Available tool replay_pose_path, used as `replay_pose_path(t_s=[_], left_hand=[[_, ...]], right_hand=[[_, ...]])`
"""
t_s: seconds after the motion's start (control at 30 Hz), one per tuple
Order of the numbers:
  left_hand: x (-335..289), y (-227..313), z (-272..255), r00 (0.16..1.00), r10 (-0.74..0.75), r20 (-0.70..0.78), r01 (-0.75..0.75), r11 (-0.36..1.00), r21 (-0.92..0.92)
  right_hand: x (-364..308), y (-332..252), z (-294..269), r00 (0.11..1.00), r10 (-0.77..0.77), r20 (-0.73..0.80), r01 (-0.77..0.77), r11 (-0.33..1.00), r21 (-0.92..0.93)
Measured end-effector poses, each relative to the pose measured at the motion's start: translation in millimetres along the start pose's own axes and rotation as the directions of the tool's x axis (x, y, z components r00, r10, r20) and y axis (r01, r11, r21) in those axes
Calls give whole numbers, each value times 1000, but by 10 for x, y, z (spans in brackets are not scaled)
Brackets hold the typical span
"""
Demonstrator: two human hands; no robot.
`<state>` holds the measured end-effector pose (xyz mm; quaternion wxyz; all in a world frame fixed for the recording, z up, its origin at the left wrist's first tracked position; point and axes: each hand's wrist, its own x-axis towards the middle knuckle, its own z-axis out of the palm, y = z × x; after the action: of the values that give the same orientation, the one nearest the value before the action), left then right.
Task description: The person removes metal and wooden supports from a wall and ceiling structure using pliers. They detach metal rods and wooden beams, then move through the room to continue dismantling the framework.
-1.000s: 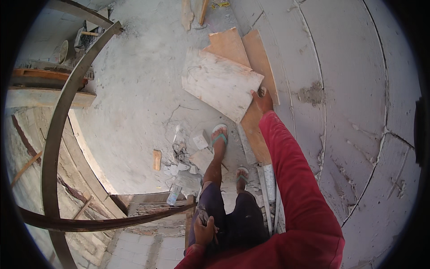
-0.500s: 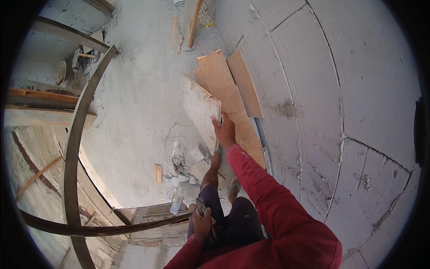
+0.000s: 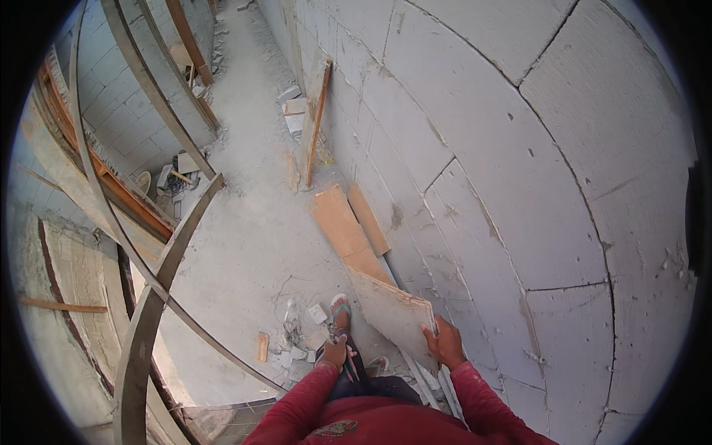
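the right hand point(image 3: 445, 343) grasps a pale panel point(image 3: 391, 313) by its near edge, apparently to hold it tilted. brown boards point(image 3: 347, 226) lie beyond; the left hand point(image 3: 334, 353) clasps some slim tool point(image 3: 351, 363).

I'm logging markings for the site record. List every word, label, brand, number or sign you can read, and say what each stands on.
Readable text: none.
Emblem on the red shirt: too small and blurred to read.
Board in the right hand: no lettering visible.
Block wall: no lettering visible.
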<state>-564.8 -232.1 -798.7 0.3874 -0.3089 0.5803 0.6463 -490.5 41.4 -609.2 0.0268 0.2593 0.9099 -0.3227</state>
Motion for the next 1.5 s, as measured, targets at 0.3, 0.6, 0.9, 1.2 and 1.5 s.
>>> replay_pose_path(t_s=[0.3, 0.6, 0.9, 1.2, 1.5], left_hand=[[-73, -30, 714, 984, 62, 167, -63, 998, 0], [-3, 479, 1388, 918, -95, 386, -50, 936, 349], [978, 1202, 1777, 794, -271, 544, -124, 805, 581], [786, 1058, 1897, 861, -233, 451, -241, 595, 767], [839, 546, 1797, 880, -370, 298, -131, 413, 901]], right_hand=[[-2477, 769, -815, 923, 299, -242, -321, 946, -55], [-4315, 721, -94, 491, 642, -588, -783, 622, 26], [-4810, 140, 564, -241, 924, -296, -828, -37, 559], [-5929, 208, 1841, -695, 718, 42, -471, -498, 728], [-7049, 662, 2405, -841, 519, 150, -197, -553, 810]])
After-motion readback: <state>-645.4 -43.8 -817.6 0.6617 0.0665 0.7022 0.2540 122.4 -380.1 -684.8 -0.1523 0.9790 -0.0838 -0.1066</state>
